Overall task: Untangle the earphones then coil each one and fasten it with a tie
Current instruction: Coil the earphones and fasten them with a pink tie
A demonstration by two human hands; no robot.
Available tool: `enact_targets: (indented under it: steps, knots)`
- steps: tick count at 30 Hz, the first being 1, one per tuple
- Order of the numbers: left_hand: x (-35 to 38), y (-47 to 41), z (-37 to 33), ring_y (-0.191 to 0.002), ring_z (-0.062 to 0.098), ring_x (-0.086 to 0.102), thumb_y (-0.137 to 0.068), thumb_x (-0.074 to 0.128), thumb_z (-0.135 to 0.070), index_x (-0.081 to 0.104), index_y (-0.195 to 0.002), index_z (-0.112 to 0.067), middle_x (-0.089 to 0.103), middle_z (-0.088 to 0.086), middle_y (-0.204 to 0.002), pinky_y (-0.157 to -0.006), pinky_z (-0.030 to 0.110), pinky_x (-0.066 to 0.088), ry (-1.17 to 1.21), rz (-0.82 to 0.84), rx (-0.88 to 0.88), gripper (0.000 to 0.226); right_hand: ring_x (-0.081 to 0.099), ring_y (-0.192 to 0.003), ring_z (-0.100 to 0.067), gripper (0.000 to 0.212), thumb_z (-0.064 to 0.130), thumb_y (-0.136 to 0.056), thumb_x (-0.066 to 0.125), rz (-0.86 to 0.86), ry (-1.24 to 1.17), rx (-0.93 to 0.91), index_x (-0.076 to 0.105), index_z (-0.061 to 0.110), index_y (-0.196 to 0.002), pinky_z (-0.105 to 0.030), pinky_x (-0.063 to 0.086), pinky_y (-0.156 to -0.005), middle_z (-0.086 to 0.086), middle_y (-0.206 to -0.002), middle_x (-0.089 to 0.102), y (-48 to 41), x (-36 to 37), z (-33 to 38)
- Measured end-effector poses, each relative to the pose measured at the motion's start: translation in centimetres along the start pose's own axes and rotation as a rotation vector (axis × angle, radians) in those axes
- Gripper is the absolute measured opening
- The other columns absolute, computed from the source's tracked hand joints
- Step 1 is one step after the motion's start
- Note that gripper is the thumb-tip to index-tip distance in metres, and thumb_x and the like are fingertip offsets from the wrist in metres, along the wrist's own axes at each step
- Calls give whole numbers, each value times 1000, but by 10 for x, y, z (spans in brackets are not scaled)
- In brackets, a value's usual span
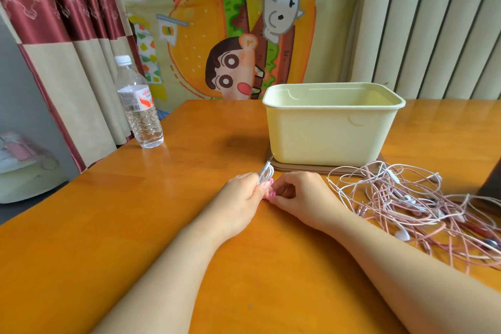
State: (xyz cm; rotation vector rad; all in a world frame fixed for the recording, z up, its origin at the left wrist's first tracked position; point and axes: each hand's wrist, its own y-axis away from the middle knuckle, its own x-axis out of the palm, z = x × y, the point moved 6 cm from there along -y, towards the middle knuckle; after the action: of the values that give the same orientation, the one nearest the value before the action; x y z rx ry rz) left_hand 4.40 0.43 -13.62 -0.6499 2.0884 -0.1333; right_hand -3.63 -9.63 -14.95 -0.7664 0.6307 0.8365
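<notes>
Left hand point(241, 194) grips looped, thin white earphone cord point(265, 173).

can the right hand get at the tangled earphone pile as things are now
Probably yes. The tangled earphone pile lies on the table just right of the right hand, nothing between them. But that hand pinches the pink tie on the white earphone, so it must let go first.

left hand point(240, 196), right hand point(299, 192) and forearms point(173, 274) bare.
</notes>
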Motion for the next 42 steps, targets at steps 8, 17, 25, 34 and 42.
enact_targets:
  steps: [8,17,25,34,42]
  knots:
    - [2,0,7,-88,19,60,-100,39,-30,62,-91,-4,64,5,-95,-77,30,45,71,14,-82,35,55,-64,-5,9,18,-76,68,-27,11,29,72,17,-83,-17,43,-60,6,-71,64,1,-2,1]
    - [2,1,8,-92,19,60,-100,39,-30,61,-90,-2,65,5,-99,-75,24,44,115,14,-97,37,60,-66,-8,7,14,-73,66,-212,-49,98,68,20,-76,-17,45,-63,6,-70,66,8,-14,-6]
    - [-23,4,-9,-84,9,58,-101,36,-29,57,-80,-28,63,-5,-88,-70,14,42,280,-290,-69,29,67,-77,-3,7,12,-87,66,-298,-526,37,69,15,-92,-12,49,-72,6,-86,72,8,-45,20]
    - [2,7,-19,-64,4,46,-99,36,-31,54,-79,-18,57,3,-82,-61,13,37,552,3,-113,30,70,-77,-11,11,11,-82,68,-368,-488,38,69,14,-93,-34,56,-78,6,-83,73,29,-25,13]
    - [4,8,-17,-74,12,49,-99,36,-33,54,-80,-20,56,-3,-79,-64,19,38,605,50,-154,29,69,-77,-4,22,4,-82,68,-367,-411,-35,69,25,-88,-30,56,-79,10,-84,73,29,-28,20]
